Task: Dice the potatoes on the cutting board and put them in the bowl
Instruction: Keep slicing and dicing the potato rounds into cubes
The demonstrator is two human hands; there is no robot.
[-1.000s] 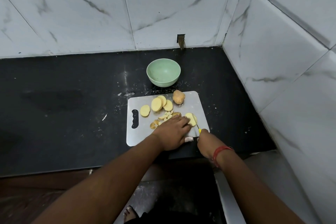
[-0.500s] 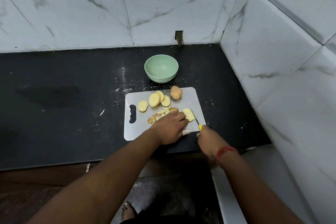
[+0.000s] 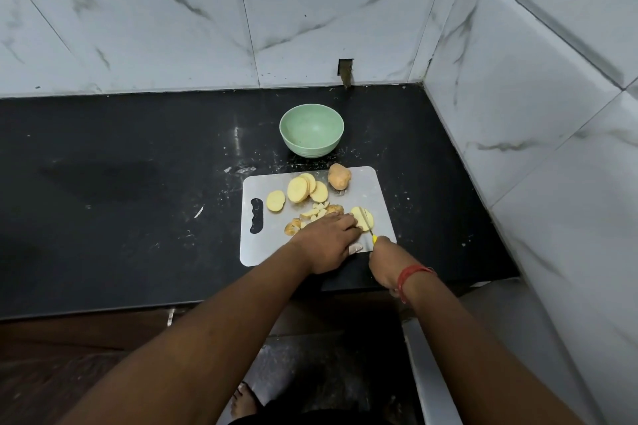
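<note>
1. Our right hand (image 3: 385,257) has its grip clamped on a small yellow-handled knife (image 3: 369,226); the thin blade lies across a pale round potato slice (image 3: 362,218), likely mid-cut.
2. Our left hand (image 3: 326,241) rests just left of the blade, fingers laid flat on the slice, grip apart — we judge it pins the slice so it cannot slide.
3. Beyond the left grip: small cut pieces (image 3: 316,212), three fanned yellow slices (image 3: 305,188), one lone slice (image 3: 275,200), and a brown unpeeled potato chunk (image 3: 339,176), all on the grey metal cutting board (image 3: 374,190).
4. The pale green round bowl (image 3: 311,134) sits on the black tabletop (image 3: 138,166) beyond the board, holding nothing; dicing looks far from done.
</note>
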